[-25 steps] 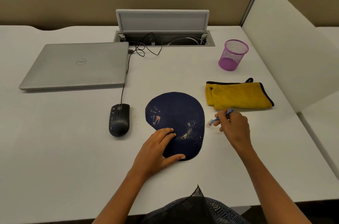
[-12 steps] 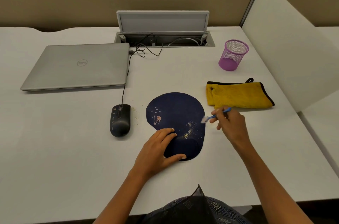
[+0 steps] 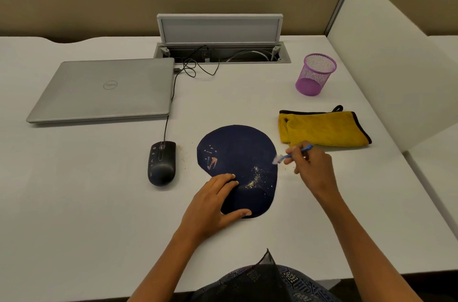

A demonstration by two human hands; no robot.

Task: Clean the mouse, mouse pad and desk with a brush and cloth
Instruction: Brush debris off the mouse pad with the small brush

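Two hands at work: the left hand (image 3: 215, 205) is pressing flat on the near left part of the mouse pad (image 3: 238, 153), fingers spread and closing on nothing; the right hand (image 3: 311, 168) is pinching the brush (image 3: 293, 153) between fingertips and thumb.
Brush axis: its blue handle is running from the hand down and leftward, with the pale bristle end hovering at the pad's right edge; contact is too blurred to tell.
Crumbs: a yellowish scatter (image 3: 257, 176) is lying on the pad's near right part, just nearer the person and left of the bristles, so the right hand is much the closer one. A few more specks (image 3: 184, 159) are lying on the desk (image 3: 74, 202) between mouse and pad.
Mouse: the mouse (image 3: 161, 164) is sitting left of the pad, apart from both hands, cable trailing toward the far edge.
Cloth: the yellow cloth (image 3: 322, 129) is lying folded beyond the right hand, toward the desk's right edge, untouched.
Step, as I judge it: sweeping the pad; mouse, desk and wiping are probably waiting.
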